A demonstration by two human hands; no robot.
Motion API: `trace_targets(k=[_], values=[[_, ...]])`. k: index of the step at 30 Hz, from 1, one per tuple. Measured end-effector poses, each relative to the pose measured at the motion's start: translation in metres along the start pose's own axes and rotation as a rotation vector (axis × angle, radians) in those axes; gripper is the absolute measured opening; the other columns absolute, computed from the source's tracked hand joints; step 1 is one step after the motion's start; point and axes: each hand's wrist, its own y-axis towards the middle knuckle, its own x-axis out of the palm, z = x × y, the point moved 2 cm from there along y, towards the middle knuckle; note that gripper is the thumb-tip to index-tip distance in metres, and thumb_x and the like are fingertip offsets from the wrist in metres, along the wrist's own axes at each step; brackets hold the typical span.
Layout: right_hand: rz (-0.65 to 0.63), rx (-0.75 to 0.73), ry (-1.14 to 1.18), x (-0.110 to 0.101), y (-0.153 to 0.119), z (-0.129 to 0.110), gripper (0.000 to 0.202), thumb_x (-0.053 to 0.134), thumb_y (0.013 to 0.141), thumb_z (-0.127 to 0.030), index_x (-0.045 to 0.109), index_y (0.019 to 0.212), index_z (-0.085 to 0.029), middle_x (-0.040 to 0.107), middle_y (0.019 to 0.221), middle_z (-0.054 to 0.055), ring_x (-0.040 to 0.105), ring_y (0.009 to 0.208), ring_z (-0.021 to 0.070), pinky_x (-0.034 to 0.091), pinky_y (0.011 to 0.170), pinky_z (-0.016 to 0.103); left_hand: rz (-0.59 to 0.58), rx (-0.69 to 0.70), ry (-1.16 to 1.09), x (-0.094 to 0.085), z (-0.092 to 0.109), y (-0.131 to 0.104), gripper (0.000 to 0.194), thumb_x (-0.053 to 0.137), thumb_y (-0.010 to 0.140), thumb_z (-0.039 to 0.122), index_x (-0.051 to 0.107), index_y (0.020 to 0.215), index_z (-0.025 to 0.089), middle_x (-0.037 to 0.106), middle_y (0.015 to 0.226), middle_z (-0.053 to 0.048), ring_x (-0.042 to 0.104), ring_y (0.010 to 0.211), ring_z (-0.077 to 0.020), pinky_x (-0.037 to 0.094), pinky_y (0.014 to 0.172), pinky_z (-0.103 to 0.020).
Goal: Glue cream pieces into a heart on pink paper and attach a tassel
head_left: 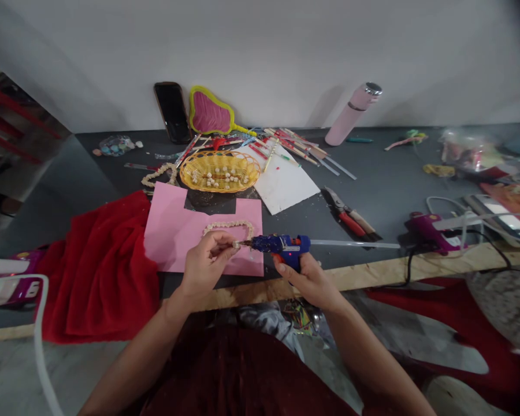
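My right hand (305, 277) is wrapped round the handle of a blue glue gun (272, 244), with a long clear glue stick (355, 244) reaching out of its back. Its nozzle points left, right at the fingertips of my left hand (208, 260). Those fingers pinch a small pale bead-like piece (236, 245). Beneath both lies a pink sheet of paper (171, 231) with a notch cut in its top edge. A curved row of small pale pieces (229, 223) rests on the sheet, partly hidden by my left hand.
A yellow oval basket (186, 173) holds more pale pieces behind the paper. Red cloth (104, 266) hangs over the front edge at left. Pliers with red handles (351, 216), white paper (281, 188), a pink bottle (351, 118), a phone (172, 112) and a purple device (433, 231) stand or lie around.
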Motion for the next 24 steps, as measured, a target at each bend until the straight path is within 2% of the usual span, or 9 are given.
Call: trace_targets(k=[6,12,18,21,24], values=[[0.011,0.013,-0.013,-0.002,0.001,0.002,0.022,0.054,0.09,-0.041,0.056,0.095,-0.019,0.058,0.084,0.003,0.051,0.075,0.0149,0.044,0.069,0.027,0.008,-0.007,0.018,0.0,-0.003,-0.001,0.019,0.069,0.078,0.03,0.063,0.093,0.02,0.071,0.089,-0.001,0.069,0.081,-0.0134,0.056,0.07,-0.023],[0.026,0.03,0.0,-0.002,0.001,0.001,0.023,0.057,0.088,-0.042,0.057,0.095,-0.02,0.059,0.083,0.003,0.051,0.074,0.0149,0.044,0.068,0.027,0.051,-0.014,-0.059,0.001,-0.007,-0.002,0.022,0.069,0.078,0.032,0.061,0.094,0.019,0.071,0.088,-0.002,0.069,0.079,-0.0142,0.057,0.07,-0.025],[-0.067,0.092,0.239,-0.009,0.003,0.008,0.031,0.057,0.088,-0.048,0.059,0.097,-0.018,0.058,0.076,0.002,0.051,0.065,0.0132,0.043,0.059,0.026,0.069,-0.013,-0.049,-0.001,-0.003,-0.001,0.022,0.072,0.076,0.033,0.062,0.09,0.019,0.071,0.084,-0.001,0.069,0.075,-0.0131,0.056,0.067,-0.022],[0.02,0.112,0.324,-0.027,0.018,0.018,0.04,0.055,0.086,-0.056,0.061,0.102,-0.019,0.063,0.081,0.005,0.057,0.068,0.0159,0.048,0.062,0.029,0.068,-0.009,0.04,-0.005,-0.003,-0.004,0.019,0.071,0.077,0.033,0.063,0.088,0.021,0.072,0.084,0.0,0.069,0.073,-0.0131,0.055,0.064,-0.021],[0.183,0.16,0.221,-0.054,0.043,0.032,0.047,0.049,0.085,-0.065,0.062,0.097,-0.021,0.066,0.081,0.005,0.06,0.067,0.0175,0.05,0.061,0.03,0.052,0.024,0.181,-0.012,-0.008,-0.012,0.015,0.068,0.079,0.033,0.064,0.089,0.023,0.072,0.085,0.0,0.069,0.074,-0.0134,0.053,0.061,-0.02]])
